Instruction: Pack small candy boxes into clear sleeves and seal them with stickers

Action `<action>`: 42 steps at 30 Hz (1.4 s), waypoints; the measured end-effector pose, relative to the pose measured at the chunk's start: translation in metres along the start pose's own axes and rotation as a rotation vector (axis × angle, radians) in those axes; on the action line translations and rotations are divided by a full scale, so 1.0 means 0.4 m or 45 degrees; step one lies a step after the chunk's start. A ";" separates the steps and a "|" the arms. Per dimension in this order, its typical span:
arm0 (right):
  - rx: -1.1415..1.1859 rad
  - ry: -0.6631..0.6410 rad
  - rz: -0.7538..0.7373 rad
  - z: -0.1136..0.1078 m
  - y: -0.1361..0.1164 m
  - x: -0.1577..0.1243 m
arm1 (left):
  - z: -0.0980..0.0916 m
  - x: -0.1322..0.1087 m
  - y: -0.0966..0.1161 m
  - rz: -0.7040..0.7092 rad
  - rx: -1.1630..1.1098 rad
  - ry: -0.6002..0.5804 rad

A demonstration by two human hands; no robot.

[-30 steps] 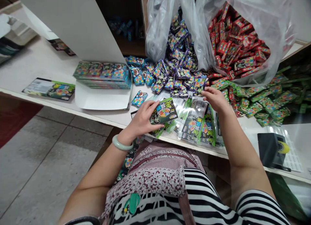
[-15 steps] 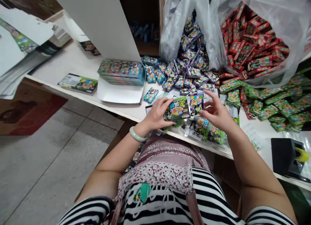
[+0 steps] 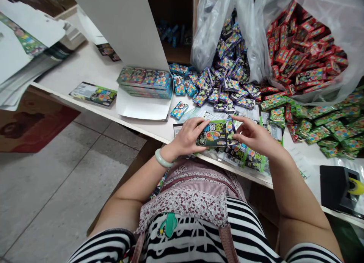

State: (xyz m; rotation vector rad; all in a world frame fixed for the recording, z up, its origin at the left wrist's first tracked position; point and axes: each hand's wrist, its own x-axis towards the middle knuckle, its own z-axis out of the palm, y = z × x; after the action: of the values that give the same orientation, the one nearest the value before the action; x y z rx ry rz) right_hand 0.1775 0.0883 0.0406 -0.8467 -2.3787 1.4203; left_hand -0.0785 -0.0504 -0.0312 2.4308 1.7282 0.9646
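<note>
My left hand (image 3: 187,137) grips a flat black-and-green printed box (image 3: 212,135) by its left side, thumb below and fingers above. At the right end of that box is a small purple box (image 3: 231,131), held between the thumb and forefinger of my right hand (image 3: 253,136). The purple box's left part is hidden at the larger box's end; I cannot tell how far it reaches in. Under my hands lie several black-and-green printed packages (image 3: 250,157). A single small blue box (image 3: 179,110) rests just beyond my left hand.
Behind are heaps of purple boxes (image 3: 227,83), a plastic bag of red boxes (image 3: 309,71) and green boxes (image 3: 338,128). An open white carton (image 3: 143,110) holds stacked boxes. A tape dispenser (image 3: 334,187) stands right; another flat package (image 3: 95,94) lies left.
My right hand has brought the small purple box left against the end of the black-and-green box, and less of the purple box shows. The view has shifted slightly.
</note>
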 end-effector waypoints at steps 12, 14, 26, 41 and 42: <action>-0.113 0.184 -0.257 0.098 0.021 0.020 | -0.006 0.000 0.006 -0.080 -0.034 0.020; -0.049 0.338 -0.258 0.081 0.022 0.048 | -0.034 -0.016 0.000 -0.090 -0.050 -0.006; -1.082 -0.123 -0.098 0.346 -0.129 0.490 | -0.181 -0.188 0.008 -0.261 -0.101 -0.048; 0.508 0.222 0.146 0.220 -0.045 0.452 | -0.183 -0.237 -0.048 -0.339 -0.019 0.153; 0.609 0.222 0.149 0.191 -0.044 0.417 | -0.183 -0.238 -0.051 -0.350 -0.006 0.157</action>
State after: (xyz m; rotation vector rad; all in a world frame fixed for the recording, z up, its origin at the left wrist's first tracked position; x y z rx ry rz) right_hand 0.0007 0.1253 0.0038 -0.9372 -1.7756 1.7757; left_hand -0.1503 -0.1483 -0.0239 2.0941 2.0266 1.0984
